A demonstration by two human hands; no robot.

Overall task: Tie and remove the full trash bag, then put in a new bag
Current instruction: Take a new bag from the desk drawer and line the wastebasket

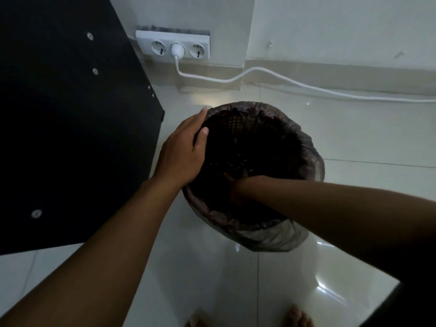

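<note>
From my remote seat I look down into the trash bin (257,128), a round basket with a lattice wall that stands on the white tiled floor (354,142) a little right of the middle of the view. A dark, thin trash bag (306,147) lines it, its edge folded over the rim all the way round and hanging loose down the outside from about 3 o'clock to 6 o'clock. My left hand (182,149) sits on the rim at the bin's 9 o'clock side: the thumb (203,135) lies inside the mouth against the bag, the fingers reach over the outer edge toward 11 o'clock, lying close together and only slightly bent, so the hand clasps the rim and the bag's fold between thumb and fingers. My right hand (236,182) goes down into the bin from the 5 o'clock side; it is deep in shadow, and I cannot tell whether its fingers are apart, together or clamped on the bag. Its forearm crosses the near rim at about 5 o'clock. At 10 o'clock from the bin a black panel (70,119) with pale screw heads fills the left of the view. At 12 o'clock a white power strip (173,44) lies against the wall, one plug in its middle socket, and its white cable (283,80) runs off along the skirting toward 3 o'clock. My bare toes (297,317) show at 6 o'clock.
</note>
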